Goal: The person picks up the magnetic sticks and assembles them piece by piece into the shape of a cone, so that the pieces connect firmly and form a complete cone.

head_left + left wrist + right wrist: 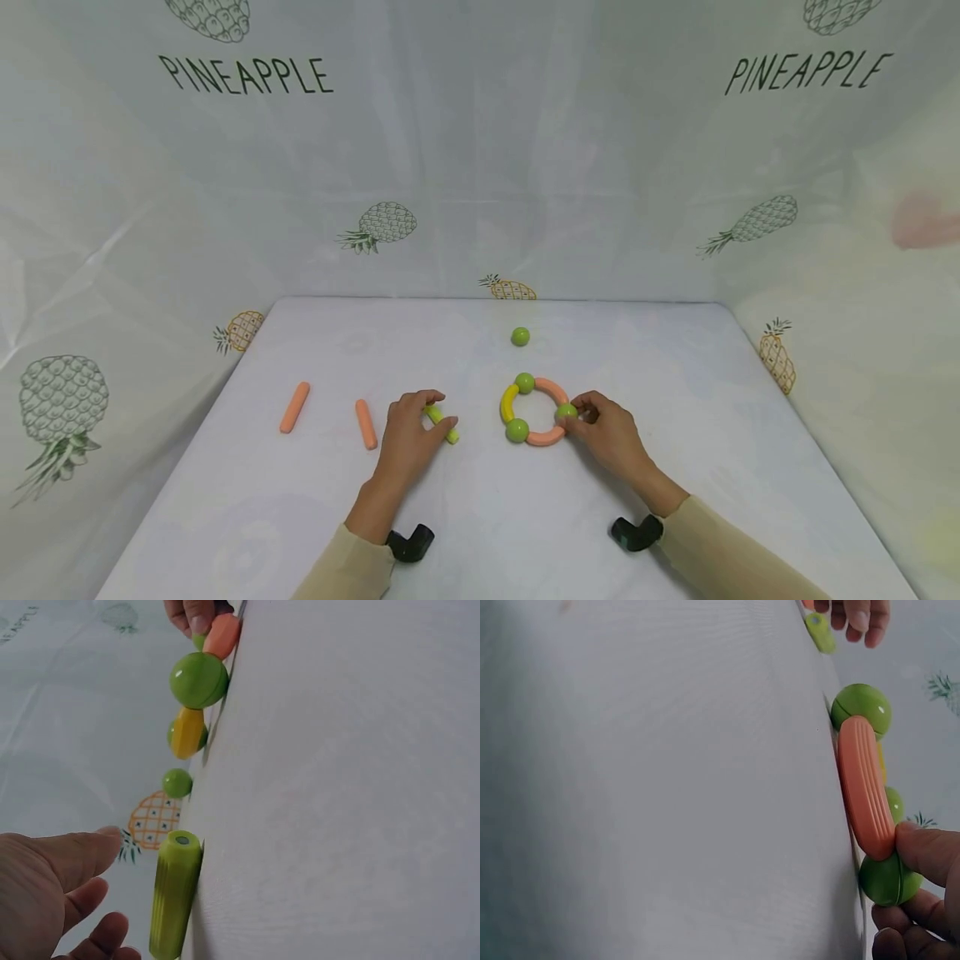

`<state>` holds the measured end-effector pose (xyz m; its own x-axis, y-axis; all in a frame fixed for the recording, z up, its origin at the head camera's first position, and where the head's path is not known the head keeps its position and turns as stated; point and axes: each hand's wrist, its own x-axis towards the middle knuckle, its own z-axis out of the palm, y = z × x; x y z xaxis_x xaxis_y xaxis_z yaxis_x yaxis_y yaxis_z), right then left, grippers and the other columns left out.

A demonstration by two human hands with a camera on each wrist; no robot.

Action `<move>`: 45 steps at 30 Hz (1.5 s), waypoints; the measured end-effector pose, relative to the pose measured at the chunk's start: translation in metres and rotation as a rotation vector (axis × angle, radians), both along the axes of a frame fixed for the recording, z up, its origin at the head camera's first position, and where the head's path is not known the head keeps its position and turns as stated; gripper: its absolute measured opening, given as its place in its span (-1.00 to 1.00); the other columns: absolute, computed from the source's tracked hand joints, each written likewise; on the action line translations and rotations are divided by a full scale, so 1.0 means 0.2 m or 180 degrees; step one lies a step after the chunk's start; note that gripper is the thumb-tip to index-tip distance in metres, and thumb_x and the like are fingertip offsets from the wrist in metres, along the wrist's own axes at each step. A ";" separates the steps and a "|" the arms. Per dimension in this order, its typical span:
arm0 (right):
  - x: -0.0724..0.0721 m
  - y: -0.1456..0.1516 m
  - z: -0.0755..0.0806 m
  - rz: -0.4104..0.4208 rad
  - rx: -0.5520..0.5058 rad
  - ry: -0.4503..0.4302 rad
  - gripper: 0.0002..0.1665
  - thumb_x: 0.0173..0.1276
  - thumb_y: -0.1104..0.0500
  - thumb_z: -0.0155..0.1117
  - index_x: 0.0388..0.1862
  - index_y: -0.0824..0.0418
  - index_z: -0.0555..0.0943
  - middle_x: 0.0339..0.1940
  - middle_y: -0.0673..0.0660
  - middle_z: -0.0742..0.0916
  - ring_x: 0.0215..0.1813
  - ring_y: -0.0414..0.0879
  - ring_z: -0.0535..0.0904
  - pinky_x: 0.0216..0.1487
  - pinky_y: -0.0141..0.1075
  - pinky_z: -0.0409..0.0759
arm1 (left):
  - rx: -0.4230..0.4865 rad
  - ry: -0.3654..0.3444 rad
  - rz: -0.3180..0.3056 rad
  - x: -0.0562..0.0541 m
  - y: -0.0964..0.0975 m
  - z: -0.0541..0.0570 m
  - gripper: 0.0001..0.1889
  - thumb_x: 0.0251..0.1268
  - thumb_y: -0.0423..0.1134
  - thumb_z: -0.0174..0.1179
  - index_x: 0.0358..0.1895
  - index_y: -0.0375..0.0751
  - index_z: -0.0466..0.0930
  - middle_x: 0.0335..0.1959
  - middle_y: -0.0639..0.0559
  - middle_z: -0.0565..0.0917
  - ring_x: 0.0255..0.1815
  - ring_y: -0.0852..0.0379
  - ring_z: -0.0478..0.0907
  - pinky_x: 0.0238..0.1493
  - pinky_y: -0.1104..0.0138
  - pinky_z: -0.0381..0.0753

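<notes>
A ring of curved pieces and green balls lies on the table. My right hand (611,437) pinches the ring's right-hand green ball (566,412) between thumb and fingers. Two curved orange pieces, an upper one (552,388) and a lower one (545,437), end at that ball. On the left side, a curved yellow piece (508,404) runs between two more green balls, a far one (525,382) and a near one (517,430). My left hand (408,433) hovers with loosely bent fingers around a straight yellow-green stick (176,896); the left wrist view shows a gap between them.
Beyond the ring sits a loose green ball (521,337). Two straight orange sticks, one farther left (295,407) and one nearer the left hand (366,424), lie on the white table (510,525). A pineapple-print sheet (480,150) hangs behind and around the table.
</notes>
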<state>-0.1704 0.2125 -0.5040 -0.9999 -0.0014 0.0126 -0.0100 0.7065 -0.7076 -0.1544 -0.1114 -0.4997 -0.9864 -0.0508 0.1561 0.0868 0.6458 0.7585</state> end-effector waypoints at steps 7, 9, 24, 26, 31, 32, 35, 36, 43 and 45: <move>0.00 0.00 0.01 -0.0006 0.0001 -0.0022 -0.59 0.38 -0.03 0.53 0.07 0.16 0.68 -0.17 0.08 0.74 -0.21 -0.08 0.54 -0.24 -0.28 0.48 | -0.0064 -0.0191 0.0044 0.03 0.03 0.00 -0.46 0.21 -0.15 0.56 0.23 -0.16 0.62 0.27 -0.18 0.57 0.28 -0.21 0.39 0.25 -0.02 0.53; 0.00 0.00 0.01 0.0002 0.0003 -0.0024 -0.58 0.39 -0.04 0.53 0.07 0.16 0.68 -0.17 0.08 0.74 -0.21 -0.09 0.53 -0.24 -0.28 0.48 | -0.0100 -0.0247 0.0065 0.03 0.03 -0.01 -0.42 0.17 -0.13 0.59 0.23 -0.16 0.60 0.29 -0.20 0.53 0.26 -0.22 0.37 0.21 -0.01 0.52; 0.00 0.00 0.00 0.0038 -0.0022 -0.0028 -0.59 0.38 -0.02 0.53 0.06 0.19 0.67 -0.17 0.09 0.74 -0.19 -0.08 0.55 -0.23 -0.29 0.50 | -0.0142 -0.0273 -0.0057 -0.02 -0.02 -0.06 -0.46 0.22 -0.23 0.55 0.24 -0.16 0.57 0.33 -0.20 0.49 0.35 -0.18 0.44 0.31 -0.01 0.54; 0.00 0.00 0.00 0.0045 -0.0019 -0.0019 -0.59 0.38 -0.02 0.53 0.06 0.19 0.67 -0.17 0.09 0.74 -0.19 -0.08 0.55 -0.23 -0.29 0.50 | -0.0118 -0.0247 -0.0089 -0.04 -0.03 -0.06 -0.49 0.27 -0.31 0.50 0.26 -0.15 0.57 0.29 -0.15 0.55 0.28 -0.13 0.52 0.27 0.02 0.58; 0.00 0.00 0.00 0.0036 -0.0037 -0.0025 -0.59 0.39 -0.02 0.53 0.06 0.17 0.67 -0.17 0.08 0.74 -0.19 -0.08 0.55 -0.23 -0.29 0.50 | -0.0135 -0.0172 -0.0148 -0.07 -0.06 -0.05 -0.55 0.34 -0.52 0.31 0.25 -0.14 0.60 0.11 -0.05 0.72 0.12 -0.04 0.65 0.16 0.07 0.66; 0.00 0.00 0.00 0.0030 -0.0040 -0.0028 -0.59 0.39 -0.02 0.53 0.06 0.17 0.67 -0.16 0.08 0.74 -0.19 -0.08 0.55 -0.23 -0.29 0.49 | -0.0151 -0.0138 -0.0164 -0.08 -0.07 -0.05 -0.55 0.34 -0.56 0.29 0.24 -0.15 0.61 0.09 -0.05 0.74 0.11 -0.05 0.66 0.16 0.06 0.66; 0.00 0.01 0.00 0.0011 -0.0044 -0.0041 -0.59 0.39 -0.03 0.53 0.06 0.17 0.67 -0.16 0.08 0.74 -0.19 -0.08 0.54 -0.23 -0.29 0.49 | -0.0263 -0.0110 -0.0192 -0.10 -0.07 -0.03 -0.57 0.34 -0.56 0.27 0.23 -0.16 0.66 0.06 -0.07 0.77 0.10 -0.09 0.65 0.14 0.04 0.65; 0.00 0.01 0.00 0.0006 -0.0045 -0.0045 -0.59 0.39 -0.03 0.53 0.06 0.17 0.67 -0.15 0.08 0.74 -0.19 -0.08 0.54 -0.23 -0.29 0.49 | -0.0334 -0.0101 -0.0193 -0.11 -0.07 -0.03 -0.58 0.35 -0.54 0.28 0.22 -0.17 0.68 0.06 -0.08 0.77 0.10 -0.10 0.64 0.13 0.04 0.65; 0.00 0.00 0.00 0.0004 -0.0026 -0.0061 -0.58 0.39 -0.04 0.52 0.07 0.17 0.67 -0.13 0.08 0.75 -0.18 -0.08 0.55 -0.20 -0.28 0.50 | -0.0736 -0.0067 -0.0137 -0.13 -0.07 -0.03 -0.64 0.25 -0.31 0.51 0.13 -0.15 0.79 0.03 -0.11 0.77 0.07 -0.16 0.58 0.07 0.06 0.62; 0.00 0.00 0.00 0.0002 -0.0013 -0.0064 -0.58 0.40 -0.04 0.52 0.07 0.17 0.67 -0.14 0.08 0.74 -0.18 -0.08 0.55 -0.21 -0.28 0.49 | -0.0775 -0.0035 -0.0142 -0.13 -0.08 -0.03 -0.65 0.23 -0.28 0.53 0.09 -0.16 0.81 0.00 -0.12 0.77 0.04 -0.16 0.58 0.04 0.06 0.61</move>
<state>-0.1704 0.2129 -0.5034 -1.0000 -0.0020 -0.0073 0.0038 0.7036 -0.7106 -0.1813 -0.1272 -0.5063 -0.9886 0.0307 0.1475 0.1119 0.8054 0.5820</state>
